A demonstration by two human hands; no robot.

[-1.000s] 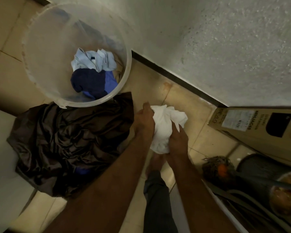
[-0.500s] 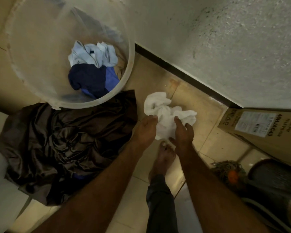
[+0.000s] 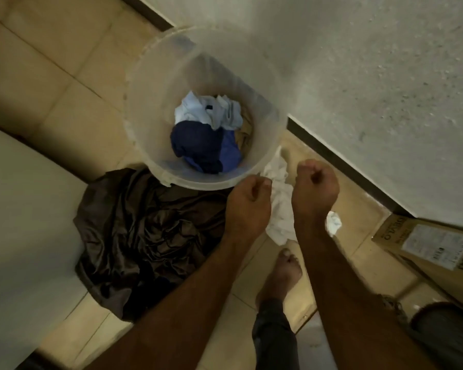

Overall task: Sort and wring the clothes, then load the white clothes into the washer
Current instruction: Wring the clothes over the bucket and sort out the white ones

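Nearest, 1 bare foot stands on the tiled floor. Both forearms reach away from the camera over it. The left hand and the right hand hang side by side, a little apart, each with its fingers curled into a loose fist and nothing visible in the grip. Beneath and between them the white cloth lies crumpled on the floor, with 1 end showing to the right of the right wrist. Left of it, a dark brown cloth is heaped on the tiles. To the right sits a cardboard box with a label. Farther off stands a translucent bucket, with the white cloth's far end just beside it. Inside are a navy garment and a pale blue-white garment. Beyond rises a rough wall.
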